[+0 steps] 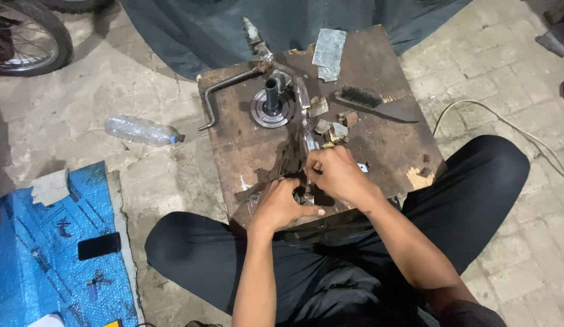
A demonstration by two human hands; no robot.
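Hidden parts: the small metal part [306, 195] between the two hands is lying mostly under the fingers, so its shape is hard to make out; it is sitting at the near edge of the table.
Left hand [282, 203]: it is resting on the near edge, the grip curled around the small metal part, thumb stretched toward the right.
Right hand [336, 172]: it is covering the lower end of a long shiny metal bar [304, 115]; the grip is pressed together, but I cannot tell exactly what it is pinching.
Table: a low, dark, rusty square wooden table [252, 145], chipped at the edges, is standing between the person's knees.
Things around: a round metal hub with a black upright shaft [272, 104], a bent grey crank rod [224, 91], a black-bristle wire brush [373, 103], a grey metal sheet piece [328, 51] and small scraps [330, 128] are lying on it.
Floor: pale paving stones are carrying a clear plastic bottle [142, 130], a blue mat [58, 254] with a black phone [99, 246], and a white cable [506, 124].
Cut off: a bicycle wheel [27, 36] is leaving the picture at the upper left.
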